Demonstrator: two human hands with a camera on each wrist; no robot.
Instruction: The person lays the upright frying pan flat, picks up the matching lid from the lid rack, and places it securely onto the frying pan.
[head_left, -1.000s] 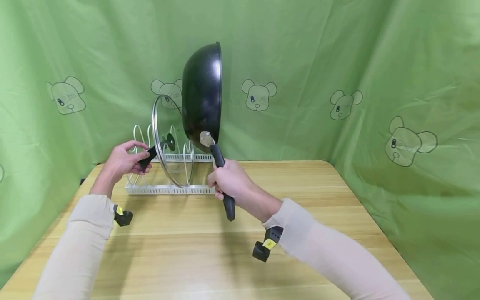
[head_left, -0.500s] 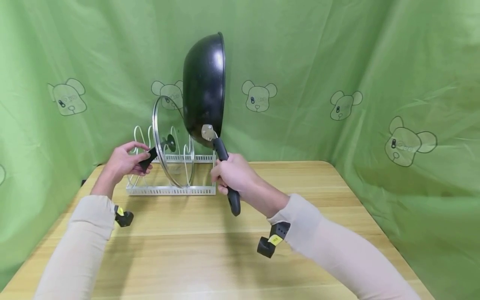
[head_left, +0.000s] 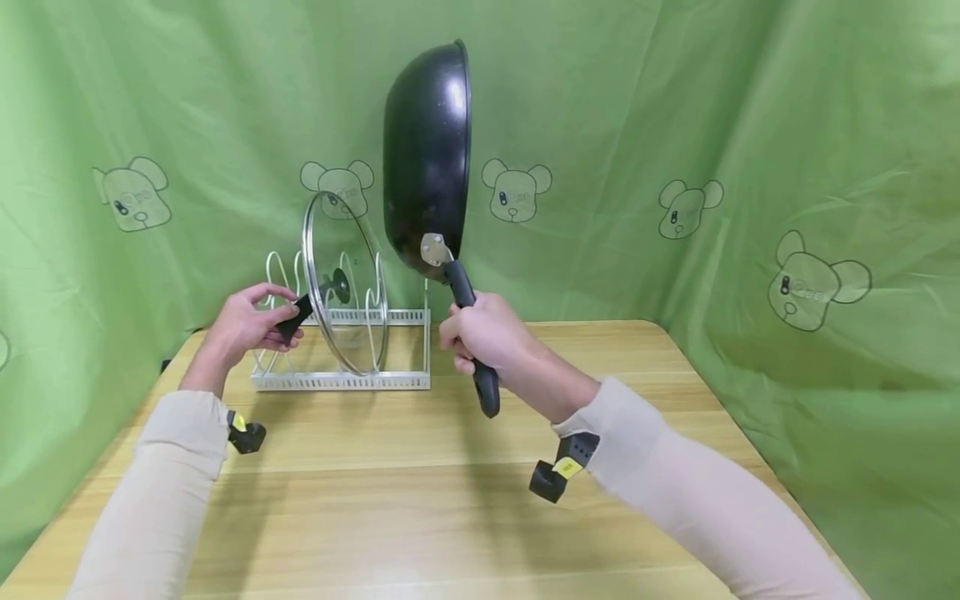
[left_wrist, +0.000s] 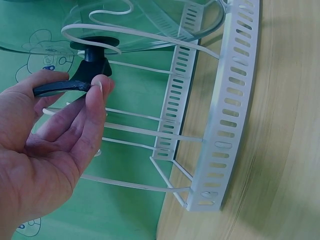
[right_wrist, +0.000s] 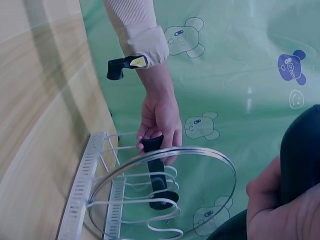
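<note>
green cloth [head_left: 592, 108] behind, right hand [head_left: 487, 332] grips upright wok [head_left: 426, 158], handle [head_left: 461, 285] slanting downward; left hand [head_left: 252, 321] pinches lid handle [left_wrist: 90, 70].

In head view, inside of wok [head_left: 426, 158] hidden; middle of handle [head_left: 487, 392] covered by right hand [head_left: 486, 335]; 2 sleeves [head_left: 153, 492] cropped at bottom; lettering on bear prints [head_left: 519, 193] unreadably small. Lid [left_wrist: 150, 21] cut off by left wrist view's top edge.

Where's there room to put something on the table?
The light wooden table looks bare in front of the white metal rack and rightward to the green printed curtain. It's crowded at the rack, where the left hand holds a round glass lid.
</note>
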